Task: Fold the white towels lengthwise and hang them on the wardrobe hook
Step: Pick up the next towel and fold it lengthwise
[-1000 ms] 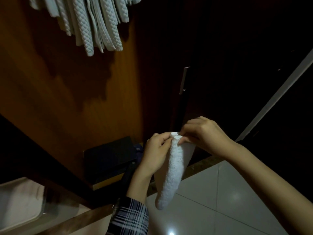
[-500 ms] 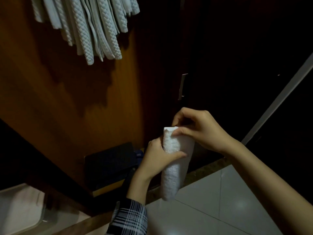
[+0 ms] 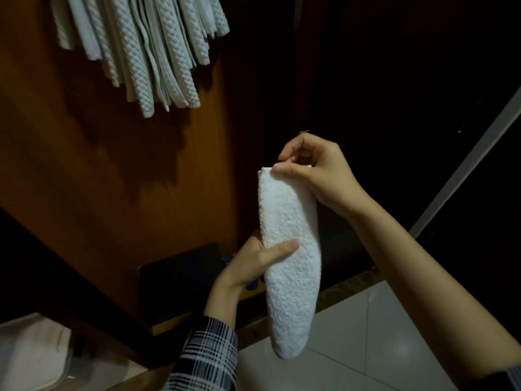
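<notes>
Head view: a folded white towel (image 3: 287,266) hangs as a narrow strip in the middle of the scene, its long axis running nearly up and down, top end a little to the left of the bottom end. The right hand (image 3: 315,176) pinches the top end between thumb and curled fingers, while the left hand (image 3: 253,263) grips the strip lower down, thumb pressed across its front and fingers wrapped behind it. The lower half hangs free below the left hand, above a pale tiled floor (image 3: 380,334). Up and to the left, well apart from both hands, a bunch of hung towels (image 3: 146,46) dangles against a brown wardrobe panel (image 3: 84,165); the hook itself is out of sight above the frame edge. The lengthwise fold looks done, so what remains is likely the hanging. That move turns on one thing: the hook lies above and left of the towel, and the top end held by the right hand is the part closest to it, though the left hand stands on the nearer side. Lifting the strip along its own axis and swinging it left would bring it to the bunch. A dark box (image 3: 180,280) sits low behind the left wrist.
</notes>
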`<move>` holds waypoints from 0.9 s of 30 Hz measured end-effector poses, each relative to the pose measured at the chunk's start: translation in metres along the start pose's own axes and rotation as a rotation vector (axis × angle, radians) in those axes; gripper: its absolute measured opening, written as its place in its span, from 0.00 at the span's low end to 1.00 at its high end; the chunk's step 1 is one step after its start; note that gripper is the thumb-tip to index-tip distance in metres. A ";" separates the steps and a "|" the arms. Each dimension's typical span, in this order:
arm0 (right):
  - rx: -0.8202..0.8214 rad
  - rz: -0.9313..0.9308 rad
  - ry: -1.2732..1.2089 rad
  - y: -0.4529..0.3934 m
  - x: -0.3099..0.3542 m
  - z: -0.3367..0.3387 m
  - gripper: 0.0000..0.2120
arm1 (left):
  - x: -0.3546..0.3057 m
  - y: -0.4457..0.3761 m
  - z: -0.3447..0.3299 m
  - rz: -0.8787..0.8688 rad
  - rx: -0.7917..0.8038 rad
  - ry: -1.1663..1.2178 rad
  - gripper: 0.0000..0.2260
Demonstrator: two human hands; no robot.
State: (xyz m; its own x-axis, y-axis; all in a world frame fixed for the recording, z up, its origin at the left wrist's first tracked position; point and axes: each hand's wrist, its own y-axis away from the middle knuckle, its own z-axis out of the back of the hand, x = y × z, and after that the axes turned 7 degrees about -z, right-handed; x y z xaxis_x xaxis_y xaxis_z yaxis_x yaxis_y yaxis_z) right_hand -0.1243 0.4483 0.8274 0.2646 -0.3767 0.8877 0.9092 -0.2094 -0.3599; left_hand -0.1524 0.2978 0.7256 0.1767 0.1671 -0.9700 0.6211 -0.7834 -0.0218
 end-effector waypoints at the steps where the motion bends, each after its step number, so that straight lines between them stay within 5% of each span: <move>1: -0.028 -0.041 -0.034 -0.003 -0.001 0.000 0.08 | -0.003 -0.001 -0.002 -0.007 0.008 0.022 0.09; 8: 0.088 -0.444 -0.186 0.001 -0.019 -0.005 0.18 | -0.019 -0.010 -0.012 -0.094 -0.006 0.101 0.10; 14: 0.140 -0.486 -0.315 0.019 -0.033 -0.014 0.17 | -0.030 -0.006 -0.005 -0.115 -0.043 0.044 0.09; 22: 0.311 -0.495 -0.324 0.052 -0.057 -0.027 0.10 | -0.060 -0.012 -0.001 -0.276 -0.474 0.126 0.03; 27: 0.418 -0.571 -0.186 0.057 -0.066 -0.020 0.16 | -0.083 -0.015 0.015 -0.294 -0.631 0.179 0.09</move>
State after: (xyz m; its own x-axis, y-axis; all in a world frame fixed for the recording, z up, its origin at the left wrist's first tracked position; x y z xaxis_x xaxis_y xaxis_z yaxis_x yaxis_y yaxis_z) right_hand -0.0968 0.4427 0.7428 -0.2711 -0.1442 0.9517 0.9587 0.0481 0.2804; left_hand -0.1877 0.2867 0.8028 0.0231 0.4559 -0.8898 0.9756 -0.2045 -0.0795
